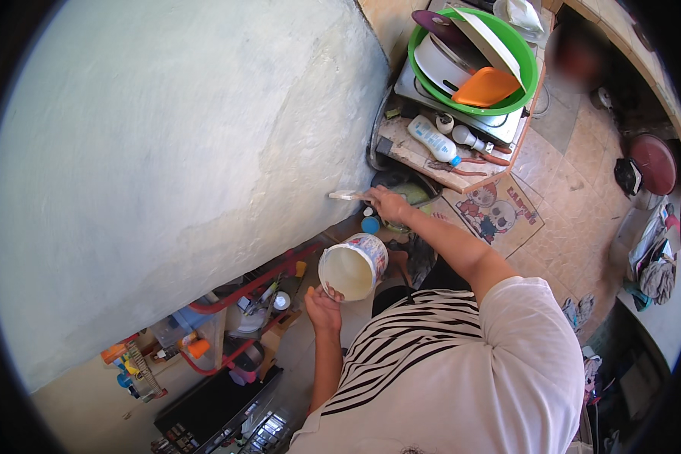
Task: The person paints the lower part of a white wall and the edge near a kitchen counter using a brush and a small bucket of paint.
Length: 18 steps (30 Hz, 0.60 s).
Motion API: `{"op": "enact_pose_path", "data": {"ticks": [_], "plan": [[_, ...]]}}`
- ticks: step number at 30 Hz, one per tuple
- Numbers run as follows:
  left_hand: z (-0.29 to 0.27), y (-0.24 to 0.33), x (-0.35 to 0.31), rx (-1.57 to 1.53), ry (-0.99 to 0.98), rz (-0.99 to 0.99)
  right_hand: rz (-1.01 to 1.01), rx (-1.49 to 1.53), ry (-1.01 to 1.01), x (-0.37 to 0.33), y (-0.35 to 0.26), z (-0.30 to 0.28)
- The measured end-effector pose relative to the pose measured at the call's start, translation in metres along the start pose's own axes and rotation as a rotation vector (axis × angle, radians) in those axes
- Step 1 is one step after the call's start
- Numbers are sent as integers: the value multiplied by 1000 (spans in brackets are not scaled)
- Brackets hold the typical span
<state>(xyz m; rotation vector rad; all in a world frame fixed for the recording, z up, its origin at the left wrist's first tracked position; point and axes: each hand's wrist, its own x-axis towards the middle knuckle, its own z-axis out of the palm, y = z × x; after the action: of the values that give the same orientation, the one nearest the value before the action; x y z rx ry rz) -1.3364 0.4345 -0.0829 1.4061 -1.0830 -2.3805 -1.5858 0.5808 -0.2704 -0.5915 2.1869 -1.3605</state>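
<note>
My right hand (pixel 390 206) is closed round the handle of a paintbrush (pixel 346 195). The pale bristle end meets or nearly meets the whitish wall (pixel 204 151), which has a rough, patchy area beside it. Below the brush, my left hand (pixel 324 306) holds a white paint bucket (pixel 374 250) from underneath and by its rim. The bucket is tilted so that its mouth faces the wall, and pale, whitish paint shows inside. Some fingers of my left hand are hidden by the bucket.
A tiled counter (pixel 424 163) at the upper right bears a green basin (pixel 533 72) of dishes, a white bottle (pixel 433 138) and pliers (pixel 458 168). A red-edged rack (pixel 287 261) with clutter stands under my left side. A printed mat (pixel 499 208) lies on the tiled floor.
</note>
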Motion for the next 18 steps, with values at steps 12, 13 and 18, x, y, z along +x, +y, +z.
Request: {"op": "enact_pose_path", "data": {"ticks": [12,13,18], "plan": [[10,-10,1,-43,-19,4,165,82,551,74,0,-128],[11,-12,0,-43,-5,-2,220,150,585,77,-7,-126],[10,-15,9,-28,-45,10,124,241,377,48,-29,-61]]}}
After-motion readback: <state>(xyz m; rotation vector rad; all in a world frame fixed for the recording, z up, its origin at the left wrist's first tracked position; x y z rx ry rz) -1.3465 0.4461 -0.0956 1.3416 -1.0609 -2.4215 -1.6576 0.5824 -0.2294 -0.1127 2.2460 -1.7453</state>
